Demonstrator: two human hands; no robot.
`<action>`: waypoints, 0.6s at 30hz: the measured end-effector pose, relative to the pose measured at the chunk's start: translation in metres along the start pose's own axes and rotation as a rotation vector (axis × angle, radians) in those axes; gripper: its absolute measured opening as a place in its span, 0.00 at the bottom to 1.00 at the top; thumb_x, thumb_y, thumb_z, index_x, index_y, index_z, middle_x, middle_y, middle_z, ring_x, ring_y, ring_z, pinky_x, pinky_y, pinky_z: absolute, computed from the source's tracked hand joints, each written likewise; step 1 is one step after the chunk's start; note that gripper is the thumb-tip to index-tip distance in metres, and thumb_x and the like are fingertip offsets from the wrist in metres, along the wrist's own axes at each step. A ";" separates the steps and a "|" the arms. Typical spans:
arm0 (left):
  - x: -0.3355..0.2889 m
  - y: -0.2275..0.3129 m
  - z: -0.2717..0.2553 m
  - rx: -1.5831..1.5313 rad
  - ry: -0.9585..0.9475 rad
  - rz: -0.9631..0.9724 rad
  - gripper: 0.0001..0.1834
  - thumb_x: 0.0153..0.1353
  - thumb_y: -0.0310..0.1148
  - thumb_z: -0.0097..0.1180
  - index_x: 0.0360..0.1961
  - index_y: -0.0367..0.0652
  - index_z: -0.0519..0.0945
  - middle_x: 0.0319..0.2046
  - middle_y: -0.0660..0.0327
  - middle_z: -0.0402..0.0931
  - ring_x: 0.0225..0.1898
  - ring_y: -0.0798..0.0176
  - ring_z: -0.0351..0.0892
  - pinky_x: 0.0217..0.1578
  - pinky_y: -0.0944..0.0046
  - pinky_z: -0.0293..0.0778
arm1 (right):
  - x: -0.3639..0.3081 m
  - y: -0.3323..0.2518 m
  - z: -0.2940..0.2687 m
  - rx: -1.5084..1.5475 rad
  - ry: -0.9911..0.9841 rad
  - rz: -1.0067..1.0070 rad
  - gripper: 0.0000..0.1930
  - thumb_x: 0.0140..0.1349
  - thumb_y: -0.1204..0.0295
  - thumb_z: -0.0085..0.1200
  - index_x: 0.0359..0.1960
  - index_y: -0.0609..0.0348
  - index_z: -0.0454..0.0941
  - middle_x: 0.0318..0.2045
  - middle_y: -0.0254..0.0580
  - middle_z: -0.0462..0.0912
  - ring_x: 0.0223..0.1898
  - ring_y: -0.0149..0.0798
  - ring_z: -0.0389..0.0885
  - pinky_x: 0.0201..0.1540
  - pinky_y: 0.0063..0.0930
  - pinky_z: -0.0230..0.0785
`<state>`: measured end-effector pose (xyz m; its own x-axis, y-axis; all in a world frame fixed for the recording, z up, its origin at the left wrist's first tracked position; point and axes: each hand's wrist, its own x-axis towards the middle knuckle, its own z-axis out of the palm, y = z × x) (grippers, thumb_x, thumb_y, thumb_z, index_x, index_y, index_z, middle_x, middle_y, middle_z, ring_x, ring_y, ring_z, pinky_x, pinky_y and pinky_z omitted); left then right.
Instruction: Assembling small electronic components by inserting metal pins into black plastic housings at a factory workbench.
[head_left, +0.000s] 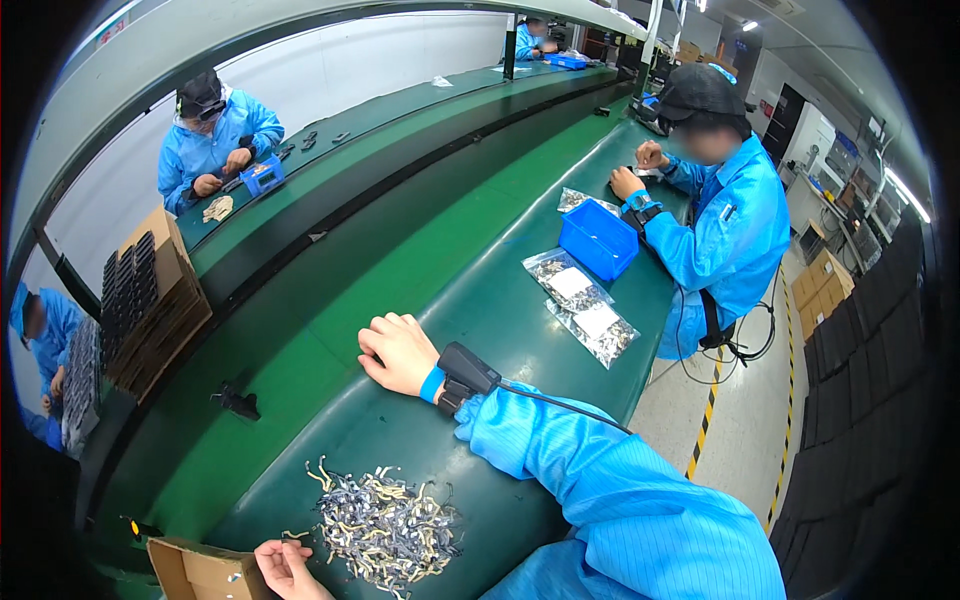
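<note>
My left hand (288, 572) is at the lower edge, its fingertips closed together at a short thin cable piece (296, 535). Part of that hand is cut off by the frame. Right beside it, a loose pile of short cable pieces (385, 530), cream, grey and black with small pale ends, lies on the green bench top (500, 510). My right hand (402, 355) rests at the bench's far edge, fingers loosely bent and slightly apart, holding nothing visible. A blue band and a black device with a cord sit on that wrist.
An open cardboard box (200, 570) stands left of my left hand. Clear bags of small parts (592, 318) and a blue bin (598, 240) lie ahead, near a co-worker (725, 220). A green conveyor belt (400, 250) runs alongside, carrying a black part (236, 402). Stacked cardboard and black trays (150, 310) stand across it.
</note>
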<state>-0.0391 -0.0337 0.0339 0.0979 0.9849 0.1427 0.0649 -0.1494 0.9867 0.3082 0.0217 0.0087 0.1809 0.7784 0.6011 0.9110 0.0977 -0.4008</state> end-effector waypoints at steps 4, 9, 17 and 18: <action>0.000 0.001 0.000 0.020 0.003 0.004 0.02 0.65 0.27 0.52 0.36 0.41 0.72 0.30 0.63 0.74 0.32 0.70 0.72 0.38 0.71 0.68 | 0.000 0.000 0.000 -0.004 0.010 -0.002 0.06 0.53 0.69 0.56 0.25 0.54 0.71 0.26 0.37 0.70 0.35 0.43 0.69 0.41 0.37 0.59; -0.001 0.001 0.001 0.012 0.004 0.005 0.02 0.65 0.27 0.52 0.36 0.41 0.73 0.30 0.63 0.74 0.32 0.70 0.72 0.38 0.71 0.68 | 0.000 -0.001 -0.001 -0.002 0.013 0.000 0.06 0.54 0.69 0.56 0.25 0.54 0.71 0.26 0.38 0.70 0.35 0.43 0.69 0.41 0.37 0.60; -0.001 0.001 0.000 0.021 0.004 0.010 0.03 0.65 0.27 0.52 0.37 0.41 0.73 0.31 0.62 0.75 0.32 0.70 0.73 0.39 0.71 0.69 | 0.000 0.000 0.000 0.001 0.014 0.003 0.06 0.54 0.70 0.56 0.26 0.54 0.72 0.27 0.38 0.70 0.35 0.43 0.69 0.40 0.37 0.60; 0.000 0.000 0.000 0.022 0.003 0.010 0.03 0.65 0.27 0.52 0.37 0.41 0.73 0.31 0.62 0.75 0.32 0.70 0.73 0.39 0.71 0.69 | 0.000 0.001 0.000 0.005 0.020 0.000 0.06 0.54 0.70 0.56 0.26 0.54 0.72 0.27 0.38 0.70 0.35 0.43 0.69 0.40 0.37 0.60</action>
<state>-0.0390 -0.0341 0.0342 0.0960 0.9836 0.1530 0.0856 -0.1613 0.9832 0.3087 0.0216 0.0084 0.1888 0.7658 0.6147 0.9089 0.1007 -0.4046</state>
